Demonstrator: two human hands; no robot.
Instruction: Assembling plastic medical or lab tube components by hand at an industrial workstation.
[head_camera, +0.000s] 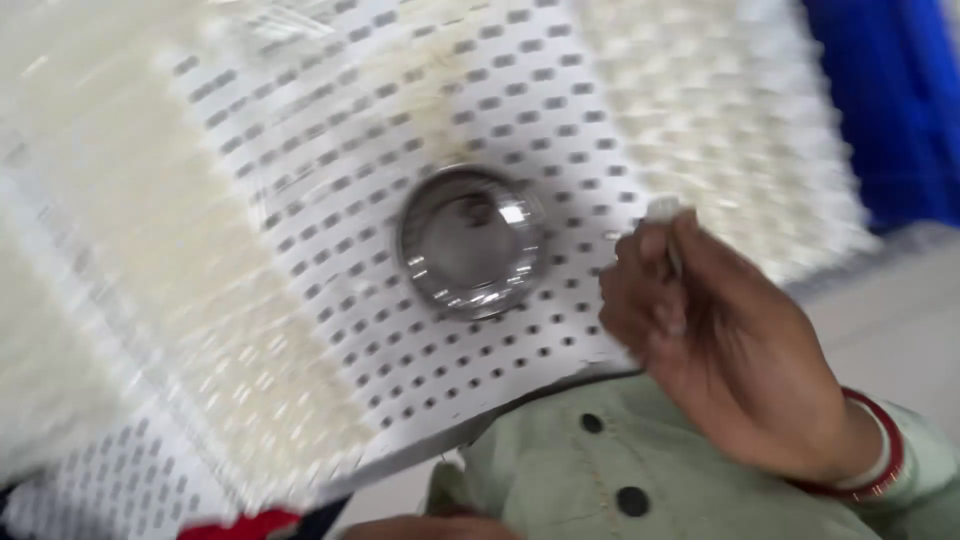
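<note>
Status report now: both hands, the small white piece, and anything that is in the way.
Right hand pinching small white piece in a closed grip. Left hand not seen. Piece held over perforated white board, beside steel bowl. Nothing between piece and board; picture blurred.

No packages, labels, signs or screens show in this blurred head view.
</note>
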